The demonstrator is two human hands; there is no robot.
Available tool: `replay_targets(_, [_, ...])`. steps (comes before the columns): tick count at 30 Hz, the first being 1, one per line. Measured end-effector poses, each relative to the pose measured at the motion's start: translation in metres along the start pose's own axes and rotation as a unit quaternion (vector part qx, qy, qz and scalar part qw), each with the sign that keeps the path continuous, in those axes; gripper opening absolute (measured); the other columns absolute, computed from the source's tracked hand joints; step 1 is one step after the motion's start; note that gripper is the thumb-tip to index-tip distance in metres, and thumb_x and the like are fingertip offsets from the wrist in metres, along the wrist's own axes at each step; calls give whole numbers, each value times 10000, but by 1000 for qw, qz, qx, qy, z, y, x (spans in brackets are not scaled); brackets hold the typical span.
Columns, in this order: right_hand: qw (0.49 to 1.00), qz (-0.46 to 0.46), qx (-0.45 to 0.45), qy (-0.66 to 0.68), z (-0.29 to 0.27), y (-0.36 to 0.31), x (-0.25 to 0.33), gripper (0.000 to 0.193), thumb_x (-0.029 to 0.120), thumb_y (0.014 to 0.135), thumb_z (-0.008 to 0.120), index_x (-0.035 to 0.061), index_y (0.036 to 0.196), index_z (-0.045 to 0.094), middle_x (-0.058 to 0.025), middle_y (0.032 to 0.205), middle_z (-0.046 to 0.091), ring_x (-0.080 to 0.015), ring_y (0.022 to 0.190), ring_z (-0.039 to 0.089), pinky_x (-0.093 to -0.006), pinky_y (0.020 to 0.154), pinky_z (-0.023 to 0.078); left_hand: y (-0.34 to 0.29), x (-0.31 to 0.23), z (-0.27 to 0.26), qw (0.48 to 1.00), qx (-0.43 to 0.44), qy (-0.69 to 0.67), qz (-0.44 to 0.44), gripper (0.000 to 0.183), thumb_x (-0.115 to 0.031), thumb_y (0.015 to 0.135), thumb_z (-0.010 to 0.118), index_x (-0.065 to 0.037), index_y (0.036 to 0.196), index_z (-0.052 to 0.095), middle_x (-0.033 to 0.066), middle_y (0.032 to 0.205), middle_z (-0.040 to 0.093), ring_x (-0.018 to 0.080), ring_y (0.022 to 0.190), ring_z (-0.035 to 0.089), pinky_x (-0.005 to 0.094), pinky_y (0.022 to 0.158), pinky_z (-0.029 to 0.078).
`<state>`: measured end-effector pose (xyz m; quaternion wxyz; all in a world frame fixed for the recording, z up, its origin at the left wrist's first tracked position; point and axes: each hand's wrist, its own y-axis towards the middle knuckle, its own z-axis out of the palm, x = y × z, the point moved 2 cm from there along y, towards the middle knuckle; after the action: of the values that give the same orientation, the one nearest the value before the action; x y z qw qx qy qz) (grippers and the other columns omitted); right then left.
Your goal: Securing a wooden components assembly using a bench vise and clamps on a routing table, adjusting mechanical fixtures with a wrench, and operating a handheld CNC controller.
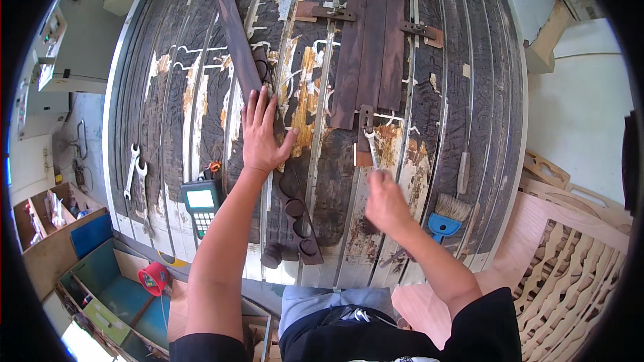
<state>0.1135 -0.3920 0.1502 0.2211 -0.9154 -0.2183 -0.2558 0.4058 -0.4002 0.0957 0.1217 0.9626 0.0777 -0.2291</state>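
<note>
My right hand [388,202] is closed around the handle of a metal wrench [373,149], slightly blurred. The wrench's head meets a dark slotted clamp plate [366,118] at the near end of several dark wooden boards [367,40] laid side by side. A small reddish wood block [363,159] sits by that plate. My left hand [263,137] lies flat with fingers spread, its fingertips at the near end of a loose dark board [236,37]. Under and below that palm runs a dark strip with round cutouts [295,208].
More clamp plates [334,13] [417,29] grip the boards' sides. Two wrenches [132,173] and a handheld controller [200,205] rest on the slatted metal bed [268,255] at left. A blue-handled brush [445,220] and a chisel-like tool [463,173] lie at right. A red bucket [153,277] stands below left.
</note>
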Motion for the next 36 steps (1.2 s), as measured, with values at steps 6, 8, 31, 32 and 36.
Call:
replay_targets(6, [993, -120, 17, -7, 9, -3, 21, 293, -43, 852, 574, -53, 1143, 546, -239, 930, 579, -424, 754, 644, -479, 714, 556, 0, 1, -3, 1000, 6, -5, -7, 795, -471, 824, 633, -12, 1443, 440, 178, 1585, 304, 369, 1495, 202, 524, 1203, 140])
replay_targets(8, [983, -169, 51, -52, 10, 12, 18, 259, 22, 873, 602, -38, 1122, 564, -203, 879, 590, -380, 724, 654, -440, 668, 555, 2, -2, -5, 1000, 6, -11, -6, 773, -458, 835, 623, -6, 1436, 446, 179, 1584, 305, 372, 1494, 203, 530, 1202, 139])
replay_targets(31, [979, -192, -50, -54, -41, 238, 1, 316, 294, 911, 598, 44, 730, 663, -196, 667, 651, -387, 641, 657, -479, 634, 543, -6, 14, -2, 992, -62, -83, -67, 625, -264, 924, 581, 44, 1440, 410, 287, 1552, 290, 462, 1447, 263, 487, 1179, 241])
replay_targets(32, [979, -184, -73, -57, -42, 237, -3, 312, 291, 908, 597, 39, 737, 668, -206, 669, 648, -397, 638, 651, -482, 636, 539, -7, 14, -2, 993, -63, -78, -67, 630, -267, 919, 589, 43, 1438, 414, 285, 1552, 293, 460, 1448, 263, 488, 1179, 242])
replay_targets(36, [979, -156, -101, -85, -56, 237, -11, 301, 295, 888, 616, 42, 734, 667, -222, 663, 630, -425, 654, 634, -495, 628, 522, -2, 16, -3, 992, -71, -88, -57, 643, -280, 910, 599, 42, 1435, 417, 286, 1548, 300, 462, 1447, 263, 491, 1177, 245])
